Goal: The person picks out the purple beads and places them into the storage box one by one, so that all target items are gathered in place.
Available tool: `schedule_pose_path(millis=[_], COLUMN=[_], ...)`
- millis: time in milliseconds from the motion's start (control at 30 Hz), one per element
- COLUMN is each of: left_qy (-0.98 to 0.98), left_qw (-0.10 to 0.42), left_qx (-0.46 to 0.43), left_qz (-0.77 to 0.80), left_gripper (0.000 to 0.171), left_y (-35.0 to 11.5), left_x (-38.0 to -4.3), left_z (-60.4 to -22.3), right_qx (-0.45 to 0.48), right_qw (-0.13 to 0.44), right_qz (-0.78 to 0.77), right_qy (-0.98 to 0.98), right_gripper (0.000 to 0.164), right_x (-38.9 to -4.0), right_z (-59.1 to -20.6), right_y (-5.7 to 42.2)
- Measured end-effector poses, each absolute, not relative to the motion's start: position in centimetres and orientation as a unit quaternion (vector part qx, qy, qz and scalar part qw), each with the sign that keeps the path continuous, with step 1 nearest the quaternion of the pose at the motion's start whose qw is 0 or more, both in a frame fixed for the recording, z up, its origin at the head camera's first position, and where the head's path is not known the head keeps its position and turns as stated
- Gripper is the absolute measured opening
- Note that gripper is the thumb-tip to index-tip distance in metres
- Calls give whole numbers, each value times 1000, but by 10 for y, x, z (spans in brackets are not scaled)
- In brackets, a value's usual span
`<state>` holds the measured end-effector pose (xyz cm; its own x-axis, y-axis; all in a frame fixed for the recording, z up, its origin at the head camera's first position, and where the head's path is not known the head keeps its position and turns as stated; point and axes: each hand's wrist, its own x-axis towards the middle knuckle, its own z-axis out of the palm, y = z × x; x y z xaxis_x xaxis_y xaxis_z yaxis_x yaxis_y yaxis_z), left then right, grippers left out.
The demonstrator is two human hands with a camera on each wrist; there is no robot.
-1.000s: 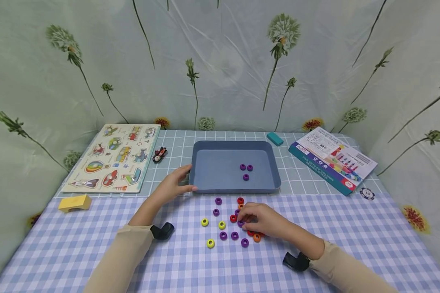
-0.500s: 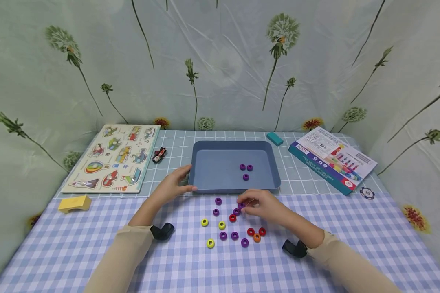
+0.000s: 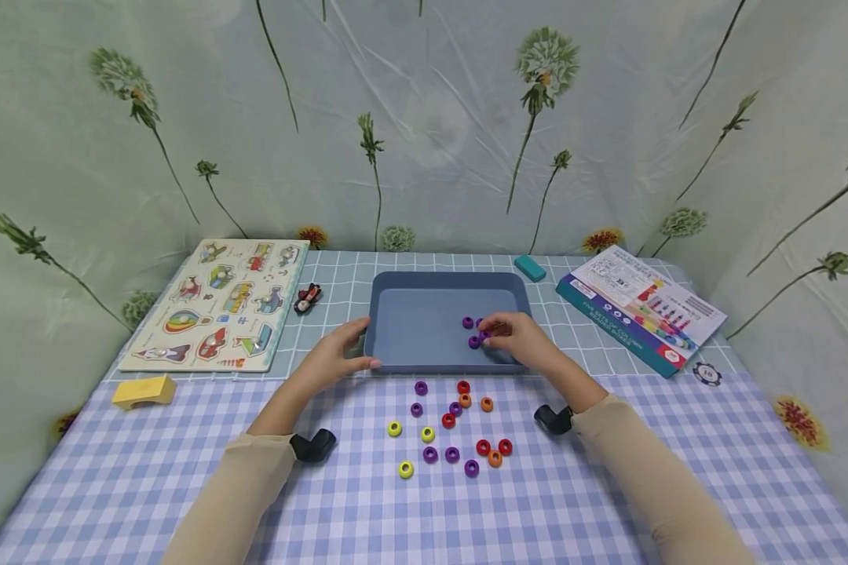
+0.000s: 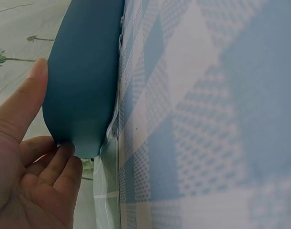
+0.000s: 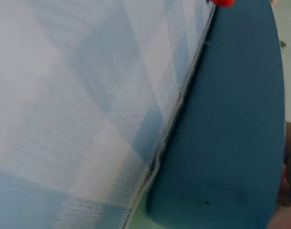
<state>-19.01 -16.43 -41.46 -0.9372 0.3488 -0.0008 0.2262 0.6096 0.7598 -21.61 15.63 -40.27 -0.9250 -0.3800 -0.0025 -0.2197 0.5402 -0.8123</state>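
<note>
In the head view a blue-grey tray point(image 3: 424, 328) carries several purple beads point(image 3: 468, 322) in its right half. My left hand point(image 3: 335, 353) holds the tray's near left corner, thumb on the front wall and fingers at the left side; the left wrist view shows those fingers curled against the wall. Over the tray's right half, my right hand point(image 3: 521, 339) pinches a purple bead point(image 3: 484, 336) close to the others. The right wrist view hides most of this hand behind the tray wall point(image 5: 226, 114). Loose purple, red point(image 3: 448, 421), orange point(image 3: 487, 404) and yellow beads point(image 3: 427, 434) lie before the tray.
At the left lie a picture puzzle board point(image 3: 215, 306), a yellow arch block point(image 3: 144, 391) and a small dark toy point(image 3: 307, 298). Behind and right are a teal block point(image 3: 530, 267), a bead-set box point(image 3: 641, 308) and a round chip point(image 3: 707, 373).
My right hand has picked a purple bead from the loose group and carried it forward into the tray's right half. The left hand stays at the tray's corner.
</note>
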Motion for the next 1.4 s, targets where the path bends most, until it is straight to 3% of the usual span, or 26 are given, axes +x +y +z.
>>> schedule_pose_path(millis=[433,833,1067,1400], left_qy=[891,890,892,888], left_qw=[76,68,75,77], left_qx=[166,174,165,159], left_qz=[415,415,415,424], left_gripper=[88,88,88,88], left_y=[-165,-164,-164,-163], left_x=[-191,-192,-190,-189], left_z=[-416,-416,-416,-415], right_qx=[-151,-281,-344,-366], right_qw=[113,77,124,163], right_qz=[-413,-484,-451,-344], right_qy=[891,825,815,849], right_gripper=[19,33,31,25], right_x=[-224,-182,-159,-156], right_z=[-404,-387,-396,-409], right_y=[150,145,133,126])
